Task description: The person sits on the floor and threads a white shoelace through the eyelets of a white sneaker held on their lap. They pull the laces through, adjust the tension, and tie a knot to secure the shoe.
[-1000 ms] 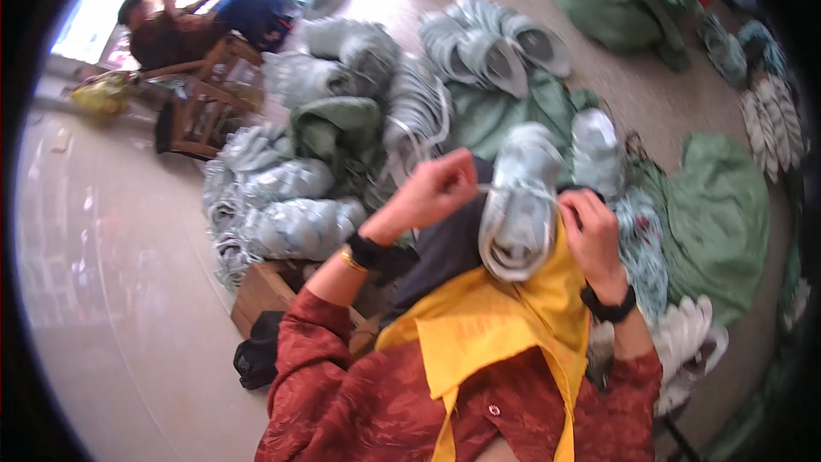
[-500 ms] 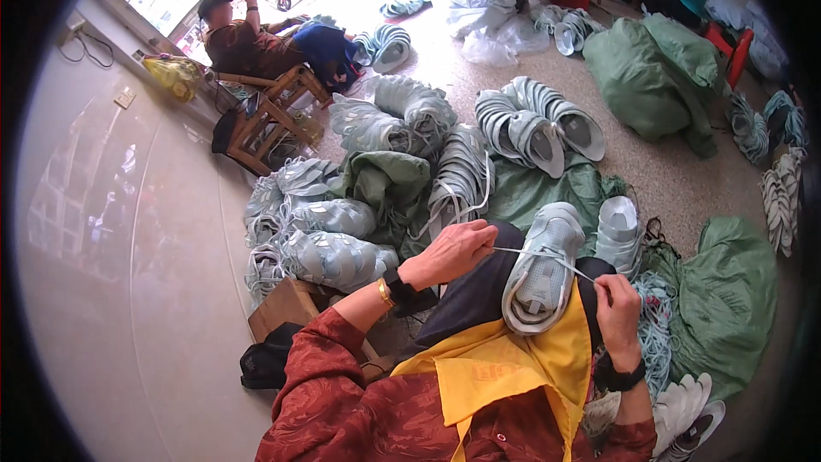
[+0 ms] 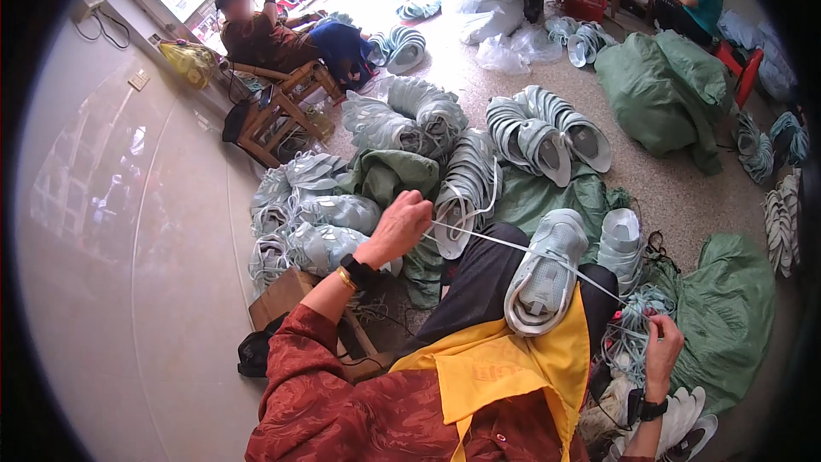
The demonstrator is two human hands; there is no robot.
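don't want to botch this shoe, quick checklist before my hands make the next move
1. Left hand gripping the lace: ok
2. Right hand pinching it on the other side: ok
3. Shoe upright on the lap, toe pointing away: ok
4. Lace evenly seated in the eyelets: cannot tell, too small
5. Right hand free of the loose lace bundle beside it: cannot tell
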